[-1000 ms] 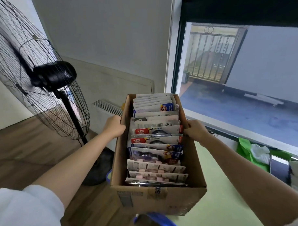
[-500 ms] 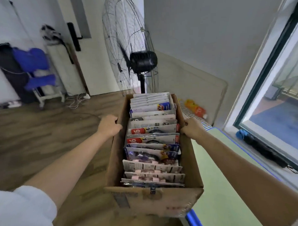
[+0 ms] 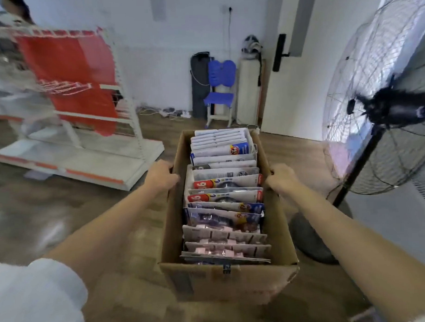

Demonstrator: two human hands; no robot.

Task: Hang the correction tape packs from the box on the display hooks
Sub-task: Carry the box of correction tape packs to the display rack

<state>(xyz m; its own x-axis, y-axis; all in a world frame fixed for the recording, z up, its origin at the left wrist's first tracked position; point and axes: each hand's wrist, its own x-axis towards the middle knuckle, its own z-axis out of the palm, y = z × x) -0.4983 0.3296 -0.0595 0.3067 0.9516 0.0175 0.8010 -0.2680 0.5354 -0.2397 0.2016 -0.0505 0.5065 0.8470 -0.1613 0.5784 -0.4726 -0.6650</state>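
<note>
I carry a brown cardboard box (image 3: 225,283) in front of me, above the wooden floor. My left hand (image 3: 162,175) grips its left wall and my right hand (image 3: 280,179) grips its right wall. Inside stand several correction tape packs (image 3: 226,196) in a row, white, red, blue and pink cards upright. At the far left stands a white display rack (image 3: 84,98) with a red back panel and white wire hooks (image 3: 64,87); it looks blurred.
A large black pedestal fan (image 3: 383,111) stands close on the right, its base beside the box. A blue chair (image 3: 220,93) and a dark rolled mat stand against the back wall, with cables on the floor. Wooden floor lies between me and the rack.
The view has swung left: the window is gone, the fan has shifted to the right edge, and the display rack has come into sight. Both hands keep their hold on the box.
</note>
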